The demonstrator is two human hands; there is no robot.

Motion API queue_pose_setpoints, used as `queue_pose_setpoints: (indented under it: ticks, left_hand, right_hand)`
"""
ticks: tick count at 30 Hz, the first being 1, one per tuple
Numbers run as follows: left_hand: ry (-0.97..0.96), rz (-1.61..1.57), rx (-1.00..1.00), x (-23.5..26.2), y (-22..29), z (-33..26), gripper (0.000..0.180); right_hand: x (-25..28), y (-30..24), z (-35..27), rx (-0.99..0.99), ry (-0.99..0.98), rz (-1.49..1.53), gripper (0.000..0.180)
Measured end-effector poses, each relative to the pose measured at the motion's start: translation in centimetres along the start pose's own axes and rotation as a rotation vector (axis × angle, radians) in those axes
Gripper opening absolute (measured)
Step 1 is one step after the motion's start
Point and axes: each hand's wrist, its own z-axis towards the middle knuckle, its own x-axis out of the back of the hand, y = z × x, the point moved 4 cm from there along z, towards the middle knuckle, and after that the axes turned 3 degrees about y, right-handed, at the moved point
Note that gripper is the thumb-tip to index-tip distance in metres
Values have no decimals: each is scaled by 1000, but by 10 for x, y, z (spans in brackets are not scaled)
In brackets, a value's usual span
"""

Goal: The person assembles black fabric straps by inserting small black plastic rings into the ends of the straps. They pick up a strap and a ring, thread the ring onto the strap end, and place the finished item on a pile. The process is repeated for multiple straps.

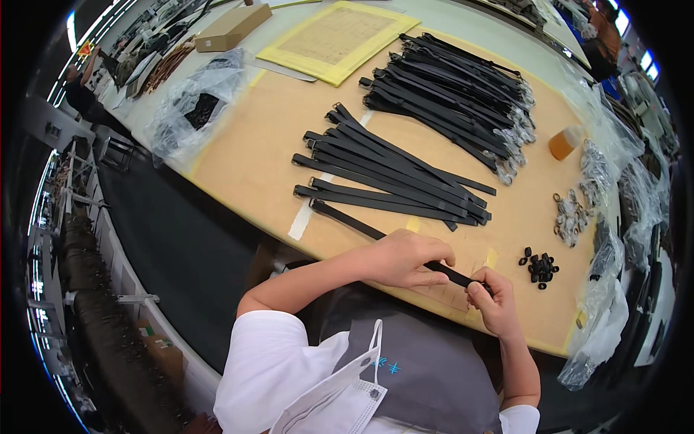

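Our left hand point(406, 258) and right hand point(495, 300) both grip one flat, matte black strap point(458, 276) near the edge of the tan tabletop point(246, 173), its squarish buckle point(313, 205) to the left; similar straps point(394, 172) fan out beyond, small rounded black loops point(541, 266) lie heaped rightward, our left hand hides the strap's middle, and we cannot make out its right tip

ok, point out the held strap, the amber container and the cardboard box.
Held strap point(350, 222): head view, on its exposed left stretch.
Amber container point(563, 147): head view, on its side.
Cardboard box point(231, 26): head view, on its upper face.
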Motion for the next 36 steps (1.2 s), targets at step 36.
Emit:
queue_pose_setpoints:
  ticks: [36]
  left_hand:
    - [777,921,147,222,-169,-47,9]
  right_hand:
    - [-17,-77,66,204,-92,-594,21]
